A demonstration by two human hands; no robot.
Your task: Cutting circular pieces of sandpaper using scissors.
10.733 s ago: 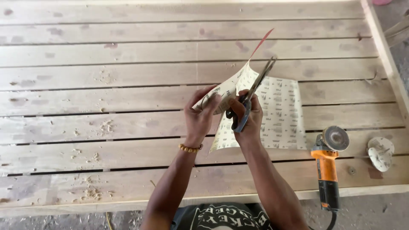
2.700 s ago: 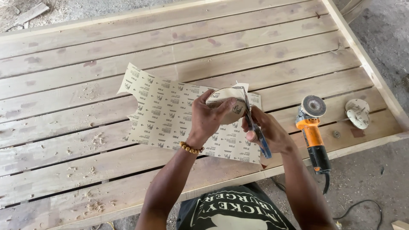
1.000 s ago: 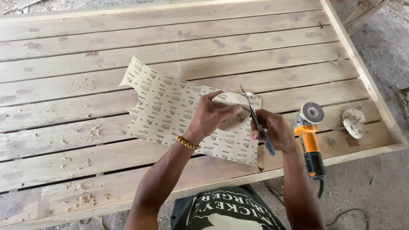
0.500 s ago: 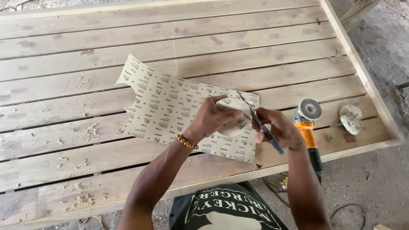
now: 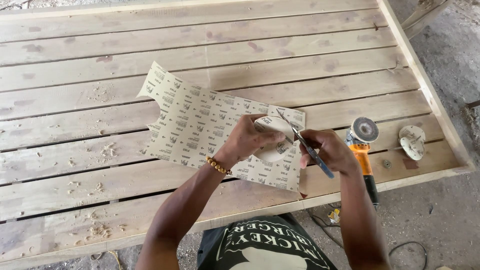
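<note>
The sandpaper sheet (image 5: pixel 200 125) lies printed side up on the slatted wooden counter (image 5: pixel 100 45). At its right end the left hand (image 5: pixel 247 140) pinches a half-cut disc (image 5: pixel 274 142); the right hand (image 5: pixel 327 150) grips blue-handled scissors (image 5: pixel 306 145). The cut could wander if the disc slips. The angle grinder (image 5: pixel 364 145) lies right of the sheet.

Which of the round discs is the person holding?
The pale disc in the left hand, over the sandpaper sheet; the others sit on the grinder and lie loose.

Matt paper sheet (image 5: pixel 210 125) — rough wood planks (image 5: pixel 200 55)
</note>
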